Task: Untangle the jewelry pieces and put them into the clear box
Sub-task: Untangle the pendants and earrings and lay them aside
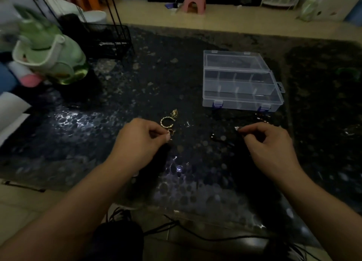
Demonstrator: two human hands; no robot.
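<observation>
On the dark pebble-patterned table, my left hand [144, 138] pinches a small gold ring [170, 132] between thumb and fingers. Just beyond it lie a gold open bangle [167, 122] and a small gold charm [174, 113]. My right hand [268, 141] pinches a small silvery jewelry piece [237, 128] at its fingertips. A few dark small pieces [262, 118] lie near the box's front right corner, hard to make out. The clear box [240, 84] with divided compartments stands open farther back on the right, its lid raised behind.
A green and white jug [51, 59] and a black wire rack [109, 41] crowd the back left. White paper [11, 112] lies at the left edge. Black cords [176, 227] run below the table's near edge. A pink stool [195, 0] stands on the floor beyond.
</observation>
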